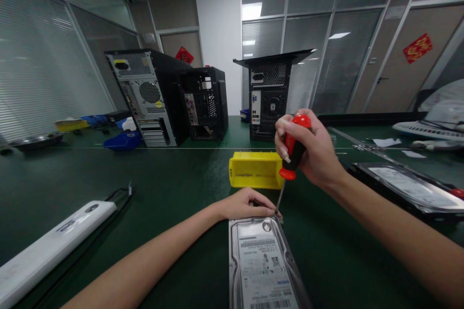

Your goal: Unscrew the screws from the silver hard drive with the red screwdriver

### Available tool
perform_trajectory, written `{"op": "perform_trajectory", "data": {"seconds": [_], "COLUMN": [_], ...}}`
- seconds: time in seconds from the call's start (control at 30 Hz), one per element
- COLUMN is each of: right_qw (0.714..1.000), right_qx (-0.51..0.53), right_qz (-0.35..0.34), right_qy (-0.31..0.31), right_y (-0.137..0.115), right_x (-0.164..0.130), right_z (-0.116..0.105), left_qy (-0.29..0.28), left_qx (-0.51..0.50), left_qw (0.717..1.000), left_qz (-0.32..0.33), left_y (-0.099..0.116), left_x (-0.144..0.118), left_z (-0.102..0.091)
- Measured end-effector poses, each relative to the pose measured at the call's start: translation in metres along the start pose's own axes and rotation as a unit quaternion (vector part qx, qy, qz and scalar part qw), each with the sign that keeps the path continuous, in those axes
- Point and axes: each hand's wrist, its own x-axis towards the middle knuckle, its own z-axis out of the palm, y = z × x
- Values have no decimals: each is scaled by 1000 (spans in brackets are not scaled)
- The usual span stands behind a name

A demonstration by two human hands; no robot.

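Observation:
A silver hard drive (263,263) with a printed label lies flat on the green table, its near end cut off by the bottom edge of the view. My left hand (246,204) is closed at its far edge, fingers curled around the far right corner. My right hand (313,149) grips the red and black handle of a screwdriver (290,164) from above. The shaft slants down to that same corner, its tip beside my left fingertips. Whatever sits right under the tip is too small to make out. A yellow bin (255,170) stands just beyond my hands.
Computer cases stand at the back: a tall one (150,101), a smaller one (205,104) and one with a raised panel (270,101). A white power strip (60,239) lies at left, a blue bin (123,141) behind it. Another hard drive (409,186) is at right.

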Motion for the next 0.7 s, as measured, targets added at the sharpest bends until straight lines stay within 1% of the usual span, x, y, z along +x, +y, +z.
{"op": "perform_trajectory", "data": {"seconds": [0.23,0.33,0.47,0.7], "right_qw": [1000,999,996,998], "right_qx": [-6,26,73,48], "right_qz": [18,31,44,37], "right_qy": [13,13,18,35], "right_y": [4,4,4,9], "right_x": [2,3,2,1], "right_z": [-4,-4,-1,1], "left_qy": [-10,-5,3,5], "left_qx": [-13,-15,-12,0], "left_qw": [1000,1000,1000,1000], "left_qz": [-7,4,-3,1], "left_y": [0,-1,0,1], "left_x": [0,0,0,1], "left_z": [-1,-1,0,1]}}
